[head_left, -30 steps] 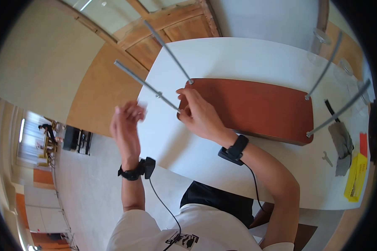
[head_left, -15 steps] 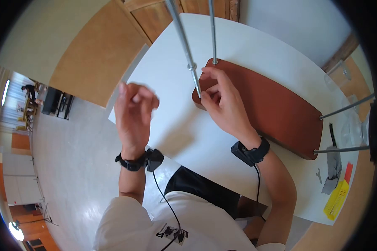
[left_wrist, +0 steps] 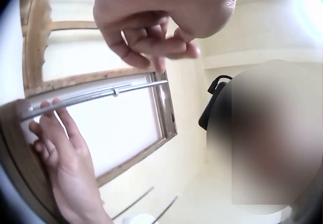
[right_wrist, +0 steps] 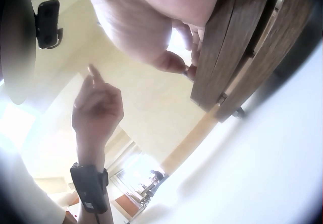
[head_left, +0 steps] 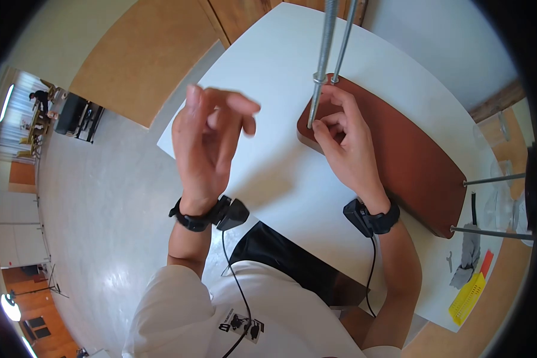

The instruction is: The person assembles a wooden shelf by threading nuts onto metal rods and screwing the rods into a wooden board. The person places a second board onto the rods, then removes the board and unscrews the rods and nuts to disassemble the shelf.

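A reddish-brown board (head_left: 406, 155) with rounded corners lies on the white table, metal rods standing from its corners. Around the base of the near left rod (head_left: 326, 42), my right hand (head_left: 352, 149) has its thumb and fingers curled, the thumb tip against the metal. A nut (head_left: 320, 78) sits partway up that rod. Left of it, my left hand (head_left: 209, 143) hangs in the air with loosely bent fingers and holds nothing. The left wrist view shows the right hand (left_wrist: 73, 168) at the rod (left_wrist: 81, 99); the right wrist view shows the board's brown edge (right_wrist: 217, 47).
On the table's right side are a small wrench (head_left: 450, 260), a grey cloth (head_left: 470, 250), a yellow perforated tray (head_left: 466, 298) with a red piece beside it, and clear containers (head_left: 496, 197). A brown panel (head_left: 143, 59) stands beyond the left edge.
The head view has turned, so the board and rods appear farther right. My left hand has come closer to the rod, its fingers shifting. The right hand has stayed at the rod's base.
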Tool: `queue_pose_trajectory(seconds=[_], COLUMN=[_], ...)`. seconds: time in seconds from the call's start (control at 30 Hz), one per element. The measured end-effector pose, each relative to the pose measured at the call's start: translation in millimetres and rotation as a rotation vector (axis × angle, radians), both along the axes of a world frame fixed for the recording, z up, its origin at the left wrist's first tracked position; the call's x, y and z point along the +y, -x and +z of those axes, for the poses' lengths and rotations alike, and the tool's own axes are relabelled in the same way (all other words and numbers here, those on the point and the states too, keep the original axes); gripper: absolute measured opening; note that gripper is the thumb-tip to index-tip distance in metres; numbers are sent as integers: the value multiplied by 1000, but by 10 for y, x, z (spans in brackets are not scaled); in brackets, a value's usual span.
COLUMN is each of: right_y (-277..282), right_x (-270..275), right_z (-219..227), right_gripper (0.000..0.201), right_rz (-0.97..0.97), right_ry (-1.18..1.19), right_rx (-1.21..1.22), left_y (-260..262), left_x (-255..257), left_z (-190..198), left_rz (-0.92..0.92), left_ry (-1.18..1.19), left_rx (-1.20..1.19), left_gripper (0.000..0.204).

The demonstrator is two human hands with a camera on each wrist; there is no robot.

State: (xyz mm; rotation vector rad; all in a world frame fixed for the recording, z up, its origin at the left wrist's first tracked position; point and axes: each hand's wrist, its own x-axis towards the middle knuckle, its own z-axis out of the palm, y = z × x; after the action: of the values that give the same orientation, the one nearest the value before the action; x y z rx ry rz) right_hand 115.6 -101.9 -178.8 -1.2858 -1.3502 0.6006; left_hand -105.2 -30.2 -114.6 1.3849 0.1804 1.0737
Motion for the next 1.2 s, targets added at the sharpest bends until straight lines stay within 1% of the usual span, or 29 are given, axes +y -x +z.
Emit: queue_pose_trajectory(seconds=[0.03, 0.07, 0.1, 0.13, 0.2, 0.23, 0.27, 0.33, 0.37, 0.4, 0.47, 0.5, 0.57, 0.6, 0.67, 0.7, 0.73, 0.8, 0.83, 0.87, 0.93, 0.97, 1.0, 1.07, 1.13, 1.2], right_y=[4, 4, 6, 15, 16, 17, 24, 24, 17, 5, -1, 7, 20, 19, 21, 19, 18, 19, 22, 22, 9, 5, 8, 14, 18, 16], right_x=[10, 10, 9, 4, -4, -2, -5, -16, -14, -15, -27, -19, -11, -12, -21, -22, -22, -28, -34, -38, -49, -45, -34, -26, -27, -33], right_z=[-6, -17, -23, -22, -6, 8, 17, 22, 27, 30, 27, 36, 26, 24, 44, 53, 56, 55, 64, 80, 68, 52, 45, 28, 34, 40], right_gripper=[50, 50, 50, 50, 50, 50, 50, 50, 50, 50, 50, 50, 50, 50, 50, 50, 50, 49, 49, 49, 49, 49, 49, 49, 49, 49], right_rz=[10, 7, 0, 0, -10, -13, -16, -29, -18, -6, -8, -5, -4, -12, -11, -10, -17, -7, -13, -11, -9, -10, -7, -6, -16, -9], right_ry=[-1, 0, 1, 1, -5, -8, 1, 12, 10, 9, 11, 9, 9, 14, 11, 11, 7, 20, 20, 14, 14, 11, 3, 0, -6, -6], right_rx=[-1, 9, 17, 15, 14, 12, 12, 15, 6, -4, 0, 1, 10, 20, 5, -5, -4, 14, 16, 11, 11, 6, -1, -6, -13, -11], left_y=[-77, -258, -318, -400, -556, -502, -459, -357, -175, -57, 134, 17, -352, -459, -588, -555, -513, -431, -401, -420, -24, 21, -112, -482, -570, -593], left_x=[-41, -124, -73, -101, -146, -129, -126, -119, -25, 35, 272, 183, -32, -66, -107, -93, -70, -32, -39, -105, 257, 412, 268, -43, -47, -94], left_z=[-36, 44, 73, 53, 12, 13, 17, 14, -24, -89, -243, -133, 45, 73, 110, 130, 123, 91, 86, 101, -83, -201, -47, 190, 155, 144], left_rz=[182, 362, 233, 234, 134, 51, 46, 295, 162, 44, -297, -291, 201, 201, 80, -23, -30, 100, 266, 449, -198, -379, -372, 280, 125, 71], left_ry=[68, 137, 6, 6, 96, 23, 21, 40, 43, 81, 68, 64, 73, 68, 37, -36, -40, -67, -97, 92, 175, 138, 135, -21, -19, -62], left_rx=[28, 54, 104, 102, 9, 33, 33, 110, 70, -26, -154, -154, 17, 14, 84, 148, 149, 214, 230, 110, -240, -301, -301, 124, 168, 169], left_gripper=[68, 67, 67, 67, 70, 69, 69, 70, 71, 72, 73, 73, 75, 75, 77, 79, 79, 72, 71, 69, 67, 66, 66, 70, 78, 78])
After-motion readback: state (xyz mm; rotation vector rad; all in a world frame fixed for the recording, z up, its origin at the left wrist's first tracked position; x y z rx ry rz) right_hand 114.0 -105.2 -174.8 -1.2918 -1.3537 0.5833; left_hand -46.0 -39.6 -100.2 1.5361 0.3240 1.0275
